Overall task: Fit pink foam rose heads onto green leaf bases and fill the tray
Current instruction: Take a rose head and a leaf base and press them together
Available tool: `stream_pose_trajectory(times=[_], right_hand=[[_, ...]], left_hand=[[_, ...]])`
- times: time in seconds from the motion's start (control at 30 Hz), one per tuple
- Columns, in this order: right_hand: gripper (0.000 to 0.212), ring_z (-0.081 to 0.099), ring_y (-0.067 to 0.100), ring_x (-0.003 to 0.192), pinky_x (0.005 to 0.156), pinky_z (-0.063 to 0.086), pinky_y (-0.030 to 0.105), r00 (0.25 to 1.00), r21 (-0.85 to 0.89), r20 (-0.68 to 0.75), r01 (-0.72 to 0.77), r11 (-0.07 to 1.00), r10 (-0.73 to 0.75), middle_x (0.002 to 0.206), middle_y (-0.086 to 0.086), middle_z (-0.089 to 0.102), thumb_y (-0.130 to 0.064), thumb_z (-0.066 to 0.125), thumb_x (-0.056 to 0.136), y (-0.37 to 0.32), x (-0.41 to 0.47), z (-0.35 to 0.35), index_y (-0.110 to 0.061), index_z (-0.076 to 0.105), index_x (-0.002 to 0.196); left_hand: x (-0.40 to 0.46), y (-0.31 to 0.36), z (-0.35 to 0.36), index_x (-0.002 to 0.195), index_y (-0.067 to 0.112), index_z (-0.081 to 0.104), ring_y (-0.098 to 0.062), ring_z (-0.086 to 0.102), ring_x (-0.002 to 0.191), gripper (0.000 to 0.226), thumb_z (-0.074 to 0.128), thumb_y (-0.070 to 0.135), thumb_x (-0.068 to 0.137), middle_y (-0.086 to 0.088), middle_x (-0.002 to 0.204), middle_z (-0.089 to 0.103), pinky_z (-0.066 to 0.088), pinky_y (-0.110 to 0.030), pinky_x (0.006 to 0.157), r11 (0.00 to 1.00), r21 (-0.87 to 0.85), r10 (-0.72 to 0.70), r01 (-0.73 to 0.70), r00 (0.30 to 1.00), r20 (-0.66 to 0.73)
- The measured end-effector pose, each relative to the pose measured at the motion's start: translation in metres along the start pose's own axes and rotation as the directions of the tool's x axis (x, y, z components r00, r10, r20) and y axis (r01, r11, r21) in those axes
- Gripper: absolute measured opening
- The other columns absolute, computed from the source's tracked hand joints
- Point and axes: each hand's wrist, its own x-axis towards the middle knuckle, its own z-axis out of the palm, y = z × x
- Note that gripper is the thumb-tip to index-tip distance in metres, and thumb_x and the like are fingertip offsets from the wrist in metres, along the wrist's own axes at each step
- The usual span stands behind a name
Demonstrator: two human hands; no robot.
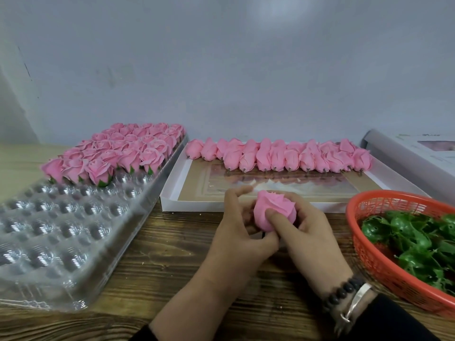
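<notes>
While both hands meet over the wooden worktop [172, 257], they hold one pink rose head [273, 209] between them, just in front of the white box. The left hand [242, 232] curls round its left side and underside, and the right hand [312, 232] cups its right side with the thumb pressed on the petals. A dark bit shows under the rose, too hidden to tell what it is. On the right wrist sit a dark bead bracelet [342, 290] and a silver bangle [358, 300].

To the left lies a clear plastic tray [61, 232]; finished roses with green bases [118, 151] fill its far rows, and the near cups stand bare. Behind the hands, a shallow white box [170, 193] holds a row of loose rose heads [278, 156] along its far edge. At right, a red mesh basket [374, 257] holds green leaf bases [416, 239]. A printed sheet [428, 153] lies at far right; its writing is too blurred to read.
</notes>
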Motion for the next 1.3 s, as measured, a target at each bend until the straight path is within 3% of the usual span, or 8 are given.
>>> stream_pose_trajectory(times=[0.13,0.3,0.43,0.53,0.7,1.03,1.17,1.3], right_hand=[[0.018,0.065,0.028,0.084,0.076,0.051,0.034,0.996,0.005,0.083,0.025,1.000,-0.025,0.086,0.012,0.070,0.000,0.058,0.081,0.000,-0.001,0.000,-0.013,0.066,0.090],[0.015,0.061,0.008,0.079,0.072,0.048,0.022,0.976,-0.110,0.208,0.096,0.989,-0.071,0.081,-0.002,0.068,-0.023,0.057,0.074,-0.004,-0.005,0.003,-0.027,0.066,0.085],[0.018,0.058,0.001,0.082,0.077,0.046,0.024,0.962,-0.236,0.243,0.184,0.954,-0.126,0.088,-0.012,0.064,-0.030,0.058,0.077,-0.006,-0.007,0.007,-0.041,0.060,0.091],[0.040,0.053,-0.006,0.072,0.067,0.041,0.011,0.960,-0.230,0.232,0.212,0.950,-0.158,0.097,-0.018,0.058,-0.028,0.055,0.075,-0.006,-0.010,0.008,-0.042,0.052,0.113],[0.049,0.057,0.026,0.065,0.062,0.055,0.043,0.987,-0.100,0.127,0.111,0.989,-0.098,0.091,-0.005,0.058,-0.006,0.055,0.079,-0.006,-0.010,0.007,-0.039,0.051,0.116],[0.051,0.055,0.012,0.063,0.055,0.055,0.048,0.993,-0.153,-0.008,0.119,0.981,-0.122,0.079,-0.012,0.055,-0.008,0.063,0.069,-0.005,-0.007,0.012,-0.047,0.050,0.098],[0.052,0.056,0.011,0.061,0.059,0.055,0.034,0.985,-0.200,-0.005,0.166,0.966,-0.170,0.079,-0.007,0.054,-0.001,0.063,0.072,-0.004,-0.008,0.012,-0.043,0.049,0.099],[0.048,0.057,0.006,0.067,0.058,0.046,0.015,0.970,-0.170,0.037,0.243,0.955,-0.240,0.075,-0.006,0.057,0.001,0.063,0.074,-0.007,-0.010,0.013,-0.036,0.053,0.103]], left_hand=[[0.003,-0.003,-0.008,0.130,0.028,0.029,-0.018,0.065,0.100,0.085,0.069,0.007,0.058,-0.010,0.112,0.065,0.052,-0.033,0.089,0.968,-0.127,-0.210,0.217,0.976,0.064],[0.002,-0.005,-0.012,0.109,-0.003,0.056,-0.028,0.064,0.092,0.052,0.067,-0.003,0.058,-0.018,0.098,0.067,0.052,-0.039,0.085,0.962,-0.106,-0.226,0.252,0.951,0.209],[0.002,-0.002,-0.014,0.090,0.001,0.069,-0.024,0.067,0.080,0.025,0.067,-0.001,0.065,-0.014,0.084,0.071,0.054,-0.029,0.071,0.961,-0.120,-0.230,0.249,0.961,0.153],[0.001,0.003,-0.014,0.088,-0.001,0.070,-0.023,0.067,0.073,0.020,0.070,0.005,0.068,-0.016,0.080,0.070,0.055,-0.029,0.066,0.965,-0.150,-0.205,0.213,0.976,0.069],[0.001,0.006,-0.008,0.096,0.000,0.069,-0.030,0.061,0.077,0.027,0.073,0.003,0.070,-0.032,0.094,0.065,0.051,-0.040,0.073,0.968,-0.177,-0.189,0.178,0.981,-0.051],[0.001,0.007,-0.001,0.081,0.002,0.066,-0.008,0.059,0.057,0.015,0.061,-0.012,0.077,-0.004,0.064,0.065,0.049,-0.017,0.051,0.985,-0.117,-0.139,0.131,0.989,-0.059],[0.001,0.009,0.001,0.076,0.002,0.063,0.001,0.058,0.049,0.016,0.059,-0.013,0.078,0.004,0.053,0.064,0.044,-0.011,0.046,0.982,-0.125,-0.146,0.138,0.988,-0.057],[0.002,0.008,0.001,0.079,-0.001,0.064,-0.008,0.061,0.058,0.002,0.065,0.000,0.080,-0.003,0.064,0.066,0.048,-0.016,0.050,0.982,-0.113,-0.160,0.151,0.984,-0.074]])
